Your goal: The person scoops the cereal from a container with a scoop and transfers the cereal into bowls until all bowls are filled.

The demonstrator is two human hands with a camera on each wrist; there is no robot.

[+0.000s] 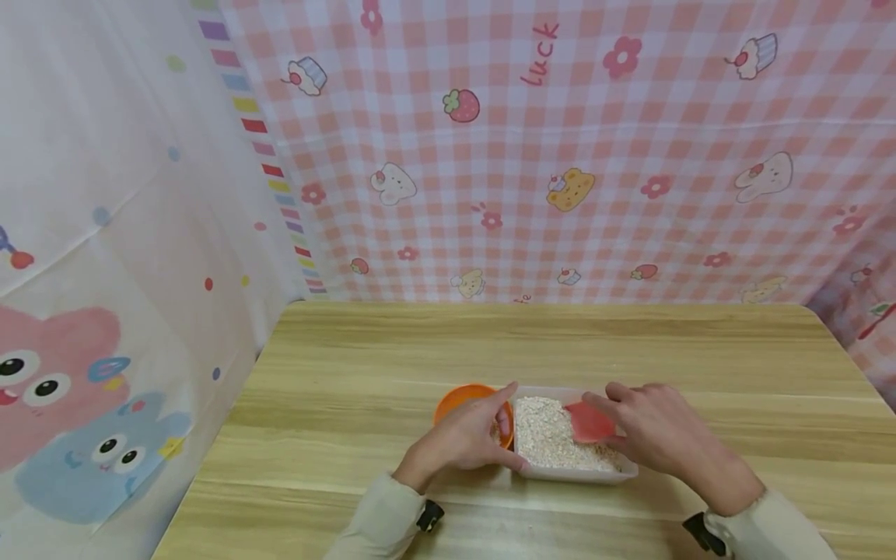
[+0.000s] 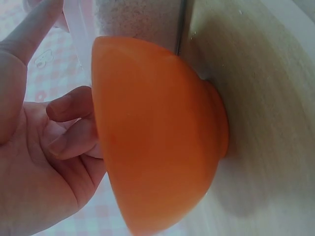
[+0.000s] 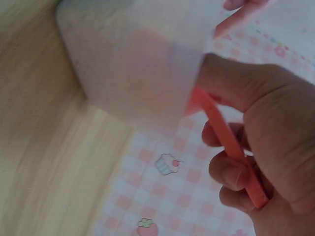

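A translucent plastic container (image 1: 577,476) full of pale flakes like oats (image 1: 547,435) stands on the table. My right hand (image 1: 661,428) grips a red scoop (image 1: 591,424) by its handle, which runs across the curled fingers in the right wrist view. The scoop's head lies in the flakes at the right side. With thumb and forefinger spread along its left end, my left hand (image 1: 465,435) holds the container. Its other fingers are bent over the rim of an orange bowl (image 2: 152,132). Some flakes show inside the bowl, partly hidden by that hand.
Bowl and container sit side by side on a wood-grain table (image 1: 364,350). A pink checked cloth (image 1: 532,233) hangs behind the table's far edge. On the left hangs a white cloth (image 1: 175,233) with cartoon figures. Both wrists wear black straps.
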